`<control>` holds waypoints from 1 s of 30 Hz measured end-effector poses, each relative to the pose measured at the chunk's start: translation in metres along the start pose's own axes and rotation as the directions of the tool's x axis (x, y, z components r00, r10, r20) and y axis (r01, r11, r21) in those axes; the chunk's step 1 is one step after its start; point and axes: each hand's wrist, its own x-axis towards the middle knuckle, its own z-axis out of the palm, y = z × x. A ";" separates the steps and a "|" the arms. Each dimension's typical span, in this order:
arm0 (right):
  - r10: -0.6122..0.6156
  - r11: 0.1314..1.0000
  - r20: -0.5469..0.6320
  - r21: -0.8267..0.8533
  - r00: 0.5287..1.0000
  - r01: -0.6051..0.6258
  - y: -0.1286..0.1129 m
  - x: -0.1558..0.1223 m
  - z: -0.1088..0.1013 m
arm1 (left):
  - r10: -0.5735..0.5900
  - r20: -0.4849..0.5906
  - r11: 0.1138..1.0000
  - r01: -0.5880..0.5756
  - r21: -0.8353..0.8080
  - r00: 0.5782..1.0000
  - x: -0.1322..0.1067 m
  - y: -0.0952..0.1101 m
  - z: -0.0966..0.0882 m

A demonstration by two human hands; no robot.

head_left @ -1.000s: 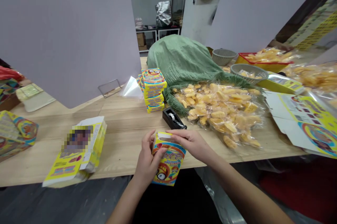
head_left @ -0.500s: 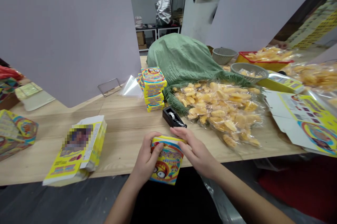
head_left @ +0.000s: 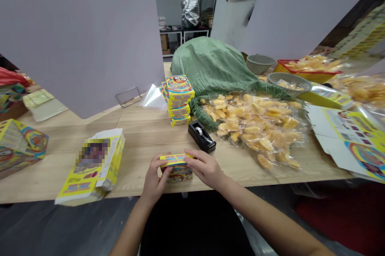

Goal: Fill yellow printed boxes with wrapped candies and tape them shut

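A small yellow printed box [head_left: 176, 166] rests on the front edge of the wooden table [head_left: 138, 144], held between both hands. My left hand [head_left: 154, 180] grips its left end with the fingers curled round it. My right hand [head_left: 203, 168] presses on its top and right end, fingers closed on it. Just beyond them stands a black tape dispenser [head_left: 201, 141]. Further back is a stack of the same yellow boxes [head_left: 179, 99].
A clear bag of yellow wrapped snacks [head_left: 258, 128] spills from a green sack [head_left: 210, 65] at right. Flat box blanks [head_left: 93, 166] lie at left, more printed sheets [head_left: 351, 136] at right. Grey baskets [head_left: 288, 81], a red tray [head_left: 313, 69] and white boards stand behind.
The box was held upright over the table edge with its flap being closed; now it is tipped flat onto the table between both hands. The view shifted slightly.
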 end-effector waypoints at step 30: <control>0.831 0.547 -0.405 0.477 0.380 -0.688 0.051 -0.045 0.000 | 0.029 0.134 0.932 -0.075 0.355 0.991 0.033 0.032 0.022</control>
